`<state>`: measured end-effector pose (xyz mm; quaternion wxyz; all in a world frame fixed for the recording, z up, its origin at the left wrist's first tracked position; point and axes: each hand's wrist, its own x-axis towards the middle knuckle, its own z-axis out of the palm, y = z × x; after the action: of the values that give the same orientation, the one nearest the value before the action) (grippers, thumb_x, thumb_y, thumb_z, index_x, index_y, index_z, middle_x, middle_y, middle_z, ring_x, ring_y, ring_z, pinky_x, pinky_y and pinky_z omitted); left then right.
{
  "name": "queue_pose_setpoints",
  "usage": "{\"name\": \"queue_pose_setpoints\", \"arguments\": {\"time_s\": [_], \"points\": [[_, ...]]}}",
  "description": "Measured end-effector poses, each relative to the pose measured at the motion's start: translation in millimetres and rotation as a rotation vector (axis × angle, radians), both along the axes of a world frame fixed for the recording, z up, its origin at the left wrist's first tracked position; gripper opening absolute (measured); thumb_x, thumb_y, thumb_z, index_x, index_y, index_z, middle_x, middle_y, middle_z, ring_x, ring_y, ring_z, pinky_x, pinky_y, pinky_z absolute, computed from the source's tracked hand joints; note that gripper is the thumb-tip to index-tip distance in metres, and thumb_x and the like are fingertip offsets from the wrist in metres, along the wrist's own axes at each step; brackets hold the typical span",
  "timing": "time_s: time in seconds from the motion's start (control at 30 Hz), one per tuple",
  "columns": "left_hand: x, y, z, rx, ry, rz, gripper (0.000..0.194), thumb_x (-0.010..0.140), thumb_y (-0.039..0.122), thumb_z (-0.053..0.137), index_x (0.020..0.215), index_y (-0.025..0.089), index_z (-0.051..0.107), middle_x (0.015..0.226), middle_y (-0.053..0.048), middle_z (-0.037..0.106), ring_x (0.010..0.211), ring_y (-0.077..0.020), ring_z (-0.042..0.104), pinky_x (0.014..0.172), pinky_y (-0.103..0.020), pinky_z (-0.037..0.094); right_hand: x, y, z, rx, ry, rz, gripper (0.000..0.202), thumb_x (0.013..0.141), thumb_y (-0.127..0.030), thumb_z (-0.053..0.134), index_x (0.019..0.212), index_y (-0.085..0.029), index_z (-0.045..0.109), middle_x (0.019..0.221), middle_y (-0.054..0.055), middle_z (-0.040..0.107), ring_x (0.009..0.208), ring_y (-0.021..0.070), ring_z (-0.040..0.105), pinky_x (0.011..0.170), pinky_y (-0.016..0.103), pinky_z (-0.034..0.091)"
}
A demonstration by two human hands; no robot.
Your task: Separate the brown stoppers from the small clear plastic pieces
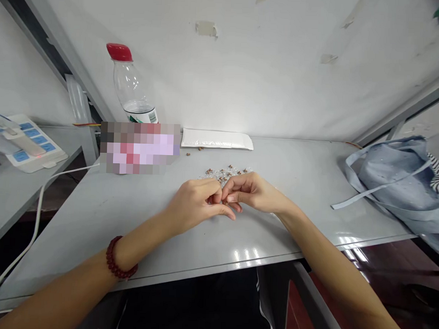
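My left hand (pixel 196 202) and my right hand (pixel 252 192) meet fingertip to fingertip just above the grey table (pixel 131 219). The right thumb and forefinger are pinched together. On the left, the fingers are curled in and the thumb stretches out beneath. Whatever they grip between them is too small and too covered to make out. Right behind the hands lies a loose pile of small brown pieces (pixel 222 173) among clear bits that look like plastic; my fingers hide its near side. A dark red bead bracelet (pixel 119 259) circles my left wrist.
Against the wall lies a long white packet (pixel 216 139), with a couple of stray brown pieces (pixel 188 154) nearby. A red-capped bottle (pixel 130 84) stands behind a blurred-out item (pixel 141 150). A power strip (pixel 36 141) is at left, a light blue cloth bag (pixel 392 175) at right.
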<state>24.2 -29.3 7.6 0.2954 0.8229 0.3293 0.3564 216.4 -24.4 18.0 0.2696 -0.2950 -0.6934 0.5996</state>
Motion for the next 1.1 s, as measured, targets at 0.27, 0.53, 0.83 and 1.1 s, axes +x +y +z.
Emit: {"name": "queue_pose_setpoints", "arguments": {"time_s": [0.27, 0.53, 0.83, 1.1], "points": [[-33.1, 38.2, 13.1, -0.279, 0.012, 0.283, 0.032, 0.075, 0.047, 0.064, 0.066, 0.017, 0.060, 0.053, 0.002, 0.055, 0.047, -0.0097, 0.049, 0.047, -0.021, 0.040, 1.9, 4.8, 2.4, 0.421, -0.394, -0.319, 0.012, 0.086, -0.022, 0.054, 0.090, -0.016, 0.064, 0.086, 0.005, 0.066, 0.070, 0.0124, 0.056, 0.061, 0.027, 0.044], [-48.6, 49.6, -1.0, -0.237, 0.418, 0.109, 0.018, 0.071, 0.032, 0.063, 0.081, 0.019, 0.068, 0.072, -0.004, 0.070, 0.066, -0.0180, 0.064, 0.058, -0.026, 0.047, 9.6, 13.0, -1.8, 0.681, -0.585, -0.360, 0.020, 0.087, -0.017, 0.049, 0.098, -0.017, 0.065, 0.097, 0.007, 0.065, 0.071, 0.0124, 0.056, 0.065, 0.027, 0.044], [-38.2, 34.5, 0.6, -0.113, 0.538, 0.042, 0.017, 0.076, 0.020, 0.047, 0.067, 0.020, 0.061, 0.070, -0.003, 0.065, 0.063, -0.0180, 0.057, 0.055, -0.026, 0.038, 57.5, -10.0, 27.7, 0.448, -0.719, -0.390, 0.020, 0.087, -0.034, 0.054, 0.084, -0.019, 0.066, 0.081, 0.004, 0.067, 0.067, 0.0143, 0.058, 0.063, 0.029, 0.046], [-31.5, 30.8, 3.5, -0.069, 0.385, 0.073, 0.012, 0.076, 0.018, 0.048, 0.074, 0.018, 0.059, 0.075, -0.004, 0.063, 0.067, -0.0172, 0.056, 0.060, -0.028, 0.042, 96.0, -62.5, 5.1, 0.399, -0.985, -0.363, 0.018, 0.081, -0.035, 0.061, 0.096, -0.025, 0.064, 0.095, 0.006, 0.063, 0.064, 0.0153, 0.058, 0.058, 0.031, 0.050]]}}
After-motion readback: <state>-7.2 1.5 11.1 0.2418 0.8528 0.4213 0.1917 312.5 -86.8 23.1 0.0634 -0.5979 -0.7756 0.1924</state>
